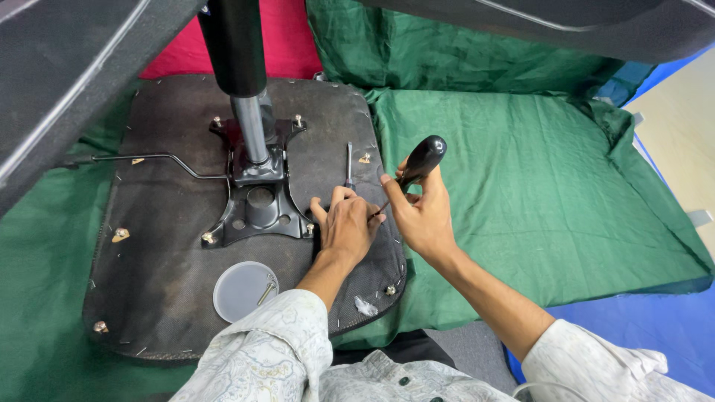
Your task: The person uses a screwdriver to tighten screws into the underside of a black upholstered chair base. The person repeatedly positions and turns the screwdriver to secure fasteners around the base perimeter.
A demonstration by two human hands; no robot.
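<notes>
Over on the left of the upturned dark felt-covered chair seat base (149, 246) a thin bent metal lever rod (149, 158) runs toward the black metal mounting plate (257, 201), from which the chrome and black gas cylinder column (246, 82) rises. Nearer the person sits a round translucent plastic lid (244, 290) with a single brass-coloured screw (267, 292) lying in it.

Just right of the plate, the left hand (346, 227) lies flat on the felt, fingers together and pressed down near the plate's lower right corner bolt (308, 228); it grasps nothing that I can see, only steadying the spot where the tool tip lands. A second slim screwdriver (348, 165) lies loose on the felt just beyond it.

The right hand (421, 216) has its grip clamped around the black-handled screwdriver (417, 167), fingers wrapped on the lower handle, the rounded end sticking up free. The shaft slants down and left to meet the seat beside the left fingertips; the tip itself is hidden.

To my eye the work goes best if the shaft stands straighter over the fastener, the left fingers keeping the tip seated while the right hand presses down before turning. Everything rests on a green cloth (521, 186).
</notes>
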